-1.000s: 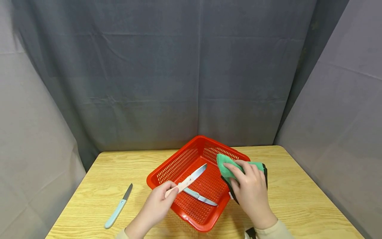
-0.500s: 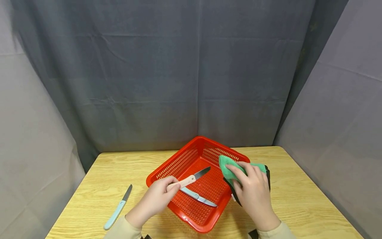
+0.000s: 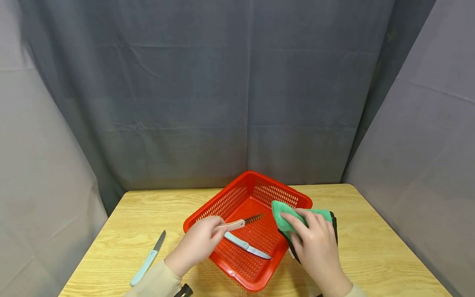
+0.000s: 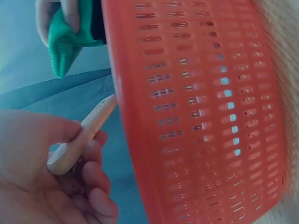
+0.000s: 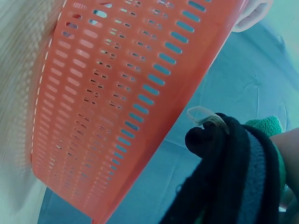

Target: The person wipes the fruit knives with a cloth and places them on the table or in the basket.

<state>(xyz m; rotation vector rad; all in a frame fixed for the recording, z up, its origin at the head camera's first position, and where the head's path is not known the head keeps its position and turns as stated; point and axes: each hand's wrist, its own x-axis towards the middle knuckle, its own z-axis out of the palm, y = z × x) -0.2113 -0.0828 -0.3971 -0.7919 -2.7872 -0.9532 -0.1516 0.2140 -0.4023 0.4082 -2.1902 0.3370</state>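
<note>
My left hand (image 3: 198, 243) pinches the pale wooden handle of a knife (image 3: 233, 225) between thumb and fingers. Its blade points right, over the inside of the red plastic basket (image 3: 213, 206). From the left wrist the handle (image 4: 91, 128) shows beside the basket wall, with the blade hidden behind the rim. My right hand (image 3: 315, 245) grips a folded green cloth (image 3: 283, 214) with a black border at the basket's right rim, apart from the blade. Below the held knife, a second knife (image 3: 246, 246) with a light blue handle lies on the basket floor.
Left of the basket, another light-blue-handled knife (image 3: 149, 259) lies on the wooden table (image 3: 371, 247), blade pointing away. The basket sits turned at an angle near the table's back edge. A grey curtain (image 3: 185, 103) hangs behind, with pale cloth at both sides.
The held knife has rotated: its blade has swung down to point more to the right and looks darker. My left hand has turned over slightly; my right hand and the cloth have shifted slightly down.
</note>
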